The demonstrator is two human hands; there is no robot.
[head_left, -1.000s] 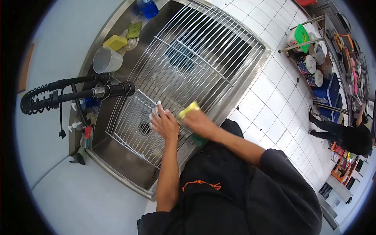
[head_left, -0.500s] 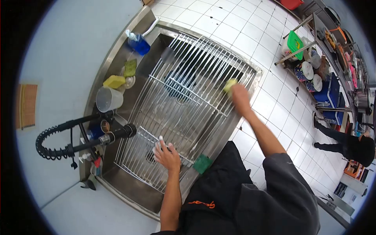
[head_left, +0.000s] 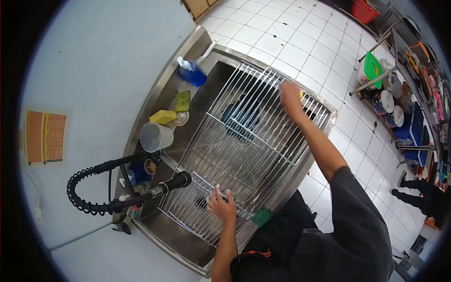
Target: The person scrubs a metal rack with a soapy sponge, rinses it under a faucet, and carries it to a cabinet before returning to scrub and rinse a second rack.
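Note:
A metal wire rack (head_left: 244, 126) lies tilted across the steel sink (head_left: 213, 75), with wet, soapy-looking bars. My left hand (head_left: 222, 207) is on the rack's near part, thumb and fingers closed about a crossbar, with white suds on the fingertips. Near the rack's far right corner, my right hand (head_left: 291, 101) presses a yellow sponge (head_left: 301, 95) to the bars. Most of that sponge is hidden behind the hand. A green scouring pad (head_left: 262, 216) sits on the sink's front edge, right of my left hand.
Along the wall-side ledge stand a blue soap bottle (head_left: 192, 72), a green sponge (head_left: 182, 101), a yellow sponge (head_left: 162, 116) and a clear plastic tub (head_left: 156, 137). A black spring faucet (head_left: 174, 184) overhangs the sink. At right are loaded shelves (head_left: 399, 61) and another person (head_left: 430, 199).
My right hand has moved with the sponge along the bars toward the rack's far edge. My left hand stays at the same crossbar. The whole view has shifted slightly.

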